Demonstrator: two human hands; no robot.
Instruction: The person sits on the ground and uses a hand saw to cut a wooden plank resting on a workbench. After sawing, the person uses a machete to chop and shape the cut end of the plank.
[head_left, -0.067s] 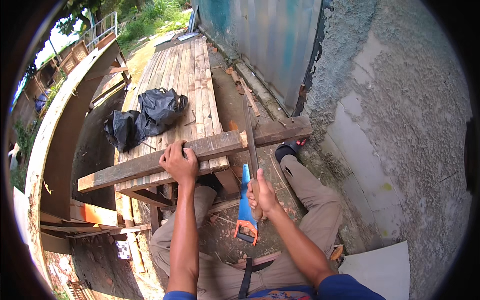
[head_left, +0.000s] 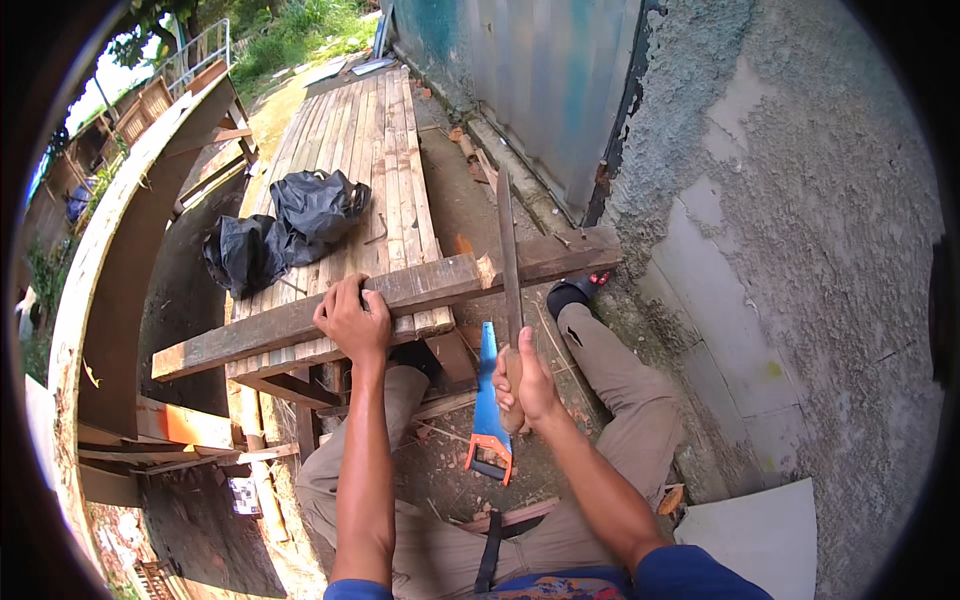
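Black bags (head_left: 295,225) are lying at the far left of the slatted bench (head_left: 385,150), clear of the work. The left hand (head_left: 352,320) is pressing its closed grip on the plank (head_left: 400,295), pinning it across the bench edge. The right hand (head_left: 522,385) is wrapping what looks like a machete (head_left: 508,250), blade on the plank. A blue saw (head_left: 488,400) is resting below; the wall (head_left: 800,250) is crowding the right.

Your right hand (head_left: 525,385) has the rough wall (head_left: 800,250) close on its right and the blue hand saw (head_left: 488,400) just left; the black bags (head_left: 290,225) crowd the decking (head_left: 370,140) beyond your left hand (head_left: 352,322)
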